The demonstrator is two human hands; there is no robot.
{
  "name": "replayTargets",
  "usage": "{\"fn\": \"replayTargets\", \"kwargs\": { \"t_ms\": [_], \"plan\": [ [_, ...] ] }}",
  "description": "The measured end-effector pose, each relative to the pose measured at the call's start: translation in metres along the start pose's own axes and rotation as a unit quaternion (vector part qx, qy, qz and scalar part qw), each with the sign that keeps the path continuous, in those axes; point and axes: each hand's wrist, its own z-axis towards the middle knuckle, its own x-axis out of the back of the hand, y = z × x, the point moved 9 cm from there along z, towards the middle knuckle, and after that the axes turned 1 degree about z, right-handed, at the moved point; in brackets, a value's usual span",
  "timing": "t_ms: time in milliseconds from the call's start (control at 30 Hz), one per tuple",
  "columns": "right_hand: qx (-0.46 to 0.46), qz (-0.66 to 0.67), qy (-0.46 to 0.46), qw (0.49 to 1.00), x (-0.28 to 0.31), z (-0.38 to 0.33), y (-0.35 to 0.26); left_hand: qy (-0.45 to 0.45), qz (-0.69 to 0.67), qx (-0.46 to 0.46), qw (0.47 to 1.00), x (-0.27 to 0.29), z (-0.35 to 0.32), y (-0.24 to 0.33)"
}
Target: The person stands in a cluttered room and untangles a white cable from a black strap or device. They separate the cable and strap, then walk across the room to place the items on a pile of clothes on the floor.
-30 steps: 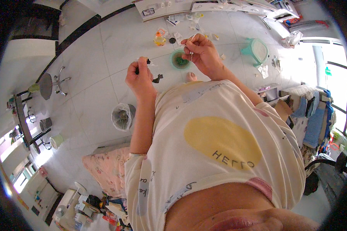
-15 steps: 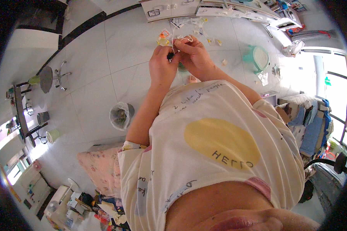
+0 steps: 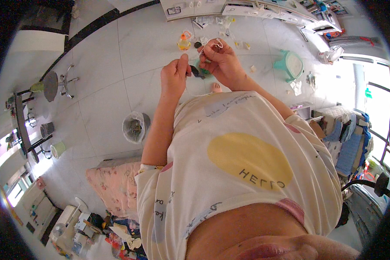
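Observation:
I am standing over a white tiled floor with both hands raised in front of my chest. My left hand [image 3: 174, 79] pinches a small dark piece [image 3: 198, 73] that points toward the right hand. My right hand [image 3: 222, 63] is closed on a thin white cord [image 3: 213, 42] that loops above its fingers. The two hands are a few centimetres apart. A round green object [image 3: 207, 74] lies on the floor below them, mostly hidden. My bare foot [image 3: 215, 88] shows beneath the hands.
A small orange and yellow bottle [image 3: 184, 42] and scattered small bits lie on the floor ahead. A teal stool [image 3: 290, 65] stands to the right, a lined waste bin [image 3: 134, 126] to the left, and a pink cushion [image 3: 112, 186] lower left. White cabinets [image 3: 229, 8] run along the far edge.
One second ago my hands were apart; they came together high in front of me and have now drawn slightly apart, the dark piece still in the left.

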Motion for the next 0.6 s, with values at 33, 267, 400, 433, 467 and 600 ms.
{"fn": "replayTargets", "kwargs": {
  "t_ms": [33, 267, 400, 433, 467, 600],
  "plan": [
    [0.007, -0.020, -0.002, 1.000, 0.001, 0.000, -0.001, -0.020, -0.004, 0.018, 1.000, -0.004, 0.001, -0.005],
    [0.057, -0.101, 0.038, 0.992, 0.007, 0.004, -0.011, 0.046, -0.027, -0.091, 0.994, 0.000, -0.010, 0.017],
    [0.056, -0.103, 0.046, 0.992, 0.005, 0.002, -0.013, 0.070, -0.054, -0.125, 0.988, 0.004, -0.006, 0.014],
    [0.054, -0.087, 0.035, 0.994, 0.004, 0.002, -0.011, 0.060, -0.057, -0.123, 0.989, 0.003, -0.005, 0.012],
    [0.051, -0.071, 0.024, 0.996, 0.004, 0.001, -0.010, 0.045, -0.088, -0.090, 0.991, 0.001, -0.003, 0.006],
    [0.048, -0.051, -0.011, 0.997, 0.002, 0.000, -0.006, -0.015, -0.199, 0.050, 0.979, -0.007, -0.007, -0.009]
  ]
}}
